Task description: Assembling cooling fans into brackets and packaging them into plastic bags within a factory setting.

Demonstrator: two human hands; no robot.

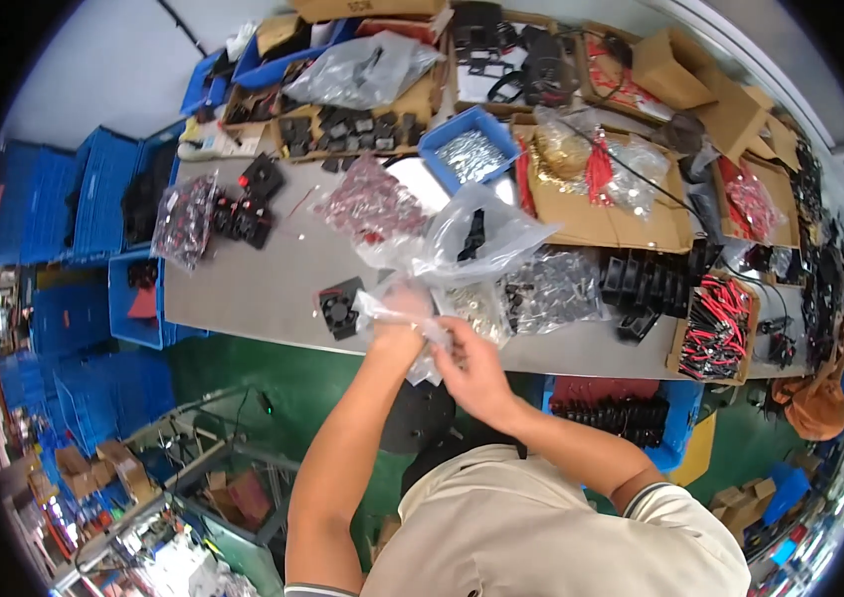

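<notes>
My left hand [405,301] reaches into a clear plastic bag [372,311] at the table's front edge; the film and blur hide its fingers. My right hand [471,370] pinches the bag's rim beside my left wrist. A small black square fan [340,308] lies just left of the bag. To the right is a clear bag of small metal parts [481,306], and beyond it a bag of black and grey pieces [553,291]. A larger clear bag [491,231] with a black part inside rests behind my hands, near a bag of reddish parts [374,202].
A blue bin of screws [471,149] stands behind. Black brackets [646,284] and a box of red-black cables [715,328] occupy the right. Far left are a bag of wired parts [183,221] and stacked blue crates [103,199]. A blue crate [682,423] sits below the table edge.
</notes>
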